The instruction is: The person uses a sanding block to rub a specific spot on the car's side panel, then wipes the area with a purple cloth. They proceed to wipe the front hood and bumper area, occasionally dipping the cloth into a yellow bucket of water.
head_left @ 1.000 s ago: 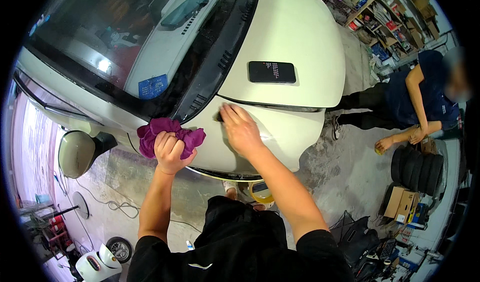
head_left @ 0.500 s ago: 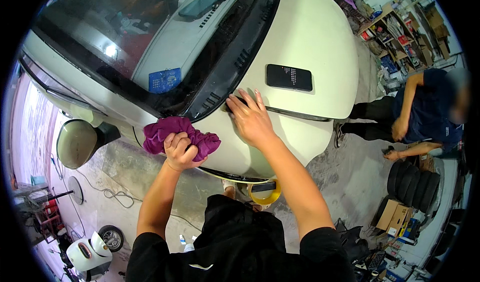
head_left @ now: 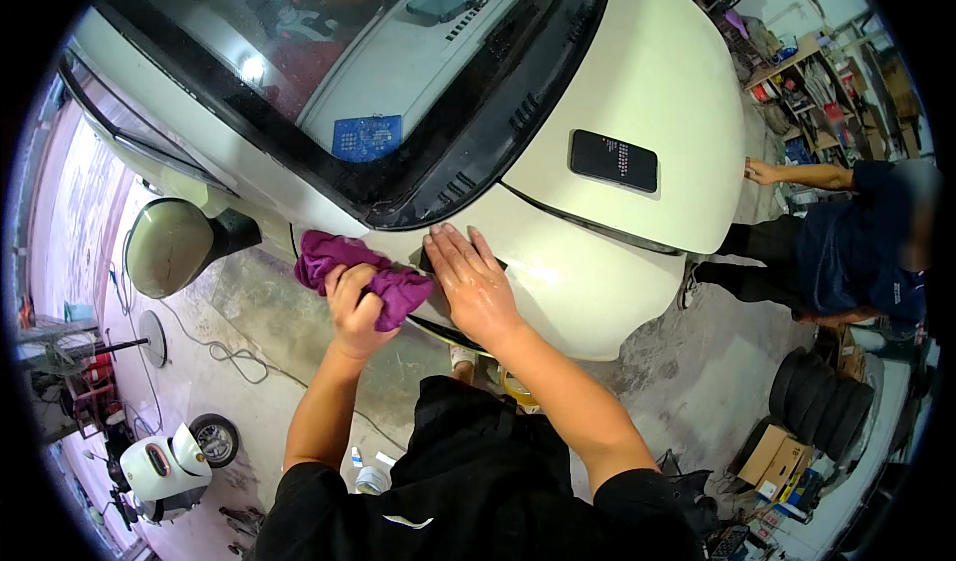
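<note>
My left hand (head_left: 357,312) is closed around a bunched purple cloth (head_left: 339,262), beside the base of the windshield on the pale cream car. Fingers together and laid flat, my right hand (head_left: 468,280) presses on the front fender (head_left: 568,297), close to the cloth. Beneath its palm and fingers is a thin flat black pad (head_left: 427,260); only its edges show, so its exact kind is unclear. The back of this hand looks wet. A black phone (head_left: 614,161) lies on the hood (head_left: 637,73), beyond my right hand.
Another person (head_left: 846,232) stands by the car's front, one hand near its nose. A side mirror (head_left: 169,247) juts out at left. Below the fender, a yellow bucket (head_left: 518,390) is partly hidden. A white scooter (head_left: 169,471), cable (head_left: 239,357) and stacked tires (head_left: 819,402) occupy the floor.
My right hand has slid toward the near fender edge, closer to the purple cloth, and more of the black pad shows. The other person has raised an arm toward the car. My view has shifted.
</note>
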Tool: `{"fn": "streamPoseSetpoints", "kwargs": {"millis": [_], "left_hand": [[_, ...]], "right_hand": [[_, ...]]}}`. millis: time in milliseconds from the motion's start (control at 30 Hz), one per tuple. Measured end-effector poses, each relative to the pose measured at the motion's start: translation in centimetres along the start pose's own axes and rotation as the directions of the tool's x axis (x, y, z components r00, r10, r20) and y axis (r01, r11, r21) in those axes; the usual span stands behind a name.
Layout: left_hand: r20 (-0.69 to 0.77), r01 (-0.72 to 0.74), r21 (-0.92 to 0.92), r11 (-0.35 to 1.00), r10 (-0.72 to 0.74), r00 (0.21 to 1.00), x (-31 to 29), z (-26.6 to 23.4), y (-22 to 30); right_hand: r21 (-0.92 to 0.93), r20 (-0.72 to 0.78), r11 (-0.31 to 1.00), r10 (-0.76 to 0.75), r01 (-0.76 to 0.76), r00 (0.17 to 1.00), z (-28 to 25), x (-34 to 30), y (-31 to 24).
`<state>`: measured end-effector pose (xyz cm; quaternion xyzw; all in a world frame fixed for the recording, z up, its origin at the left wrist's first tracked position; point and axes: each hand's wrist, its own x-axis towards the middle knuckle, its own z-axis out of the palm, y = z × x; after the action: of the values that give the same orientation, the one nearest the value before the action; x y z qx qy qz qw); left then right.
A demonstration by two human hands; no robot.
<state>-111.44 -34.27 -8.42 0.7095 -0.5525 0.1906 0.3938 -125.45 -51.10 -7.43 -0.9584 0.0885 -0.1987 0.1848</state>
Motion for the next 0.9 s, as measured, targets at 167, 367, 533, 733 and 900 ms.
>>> {"fn": "streamPoseSetpoints", "kwargs": {"millis": [167, 367, 533, 733, 900], "left_hand": [[-0.11, 0.141, -0.03, 0.99, -0.144, 0.984, -2.5, -2.2, -0.5], [-0.207, 0.319, -0.08, 0.944, -0.329, 0.922, -3.8, -1.8, 0.7], [-0.239, 0.334, -0.122, 0.935, -0.354, 0.904, -4.2, -1.5, 1.1], [-0.166, 0.383, -0.12, 0.916, -0.399, 0.902, -5.1, -1.9, 2.0], [-0.199, 0.527, -0.219, 0.821, -0.566, 0.8, -7.1, -2.9, 1.6]], "right_hand": [[-0.127, -0.13, 0.956, 0.25, -0.266, 0.959, -0.5, 0.5, 2.1], [0.083, -0.023, 0.996, 0.03, -0.028, 0.999, 3.0, 2.9, -5.0], [-0.081, 0.042, 0.99, -0.113, 0.116, 0.993, 1.7, 0.1, -1.6], [-0.078, 0.066, 0.985, -0.15, 0.155, 0.986, 2.7, 3.8, -3.6], [-0.08, 0.119, 0.966, -0.235, 0.246, 0.965, 2.6, 1.6, -2.8]]}}
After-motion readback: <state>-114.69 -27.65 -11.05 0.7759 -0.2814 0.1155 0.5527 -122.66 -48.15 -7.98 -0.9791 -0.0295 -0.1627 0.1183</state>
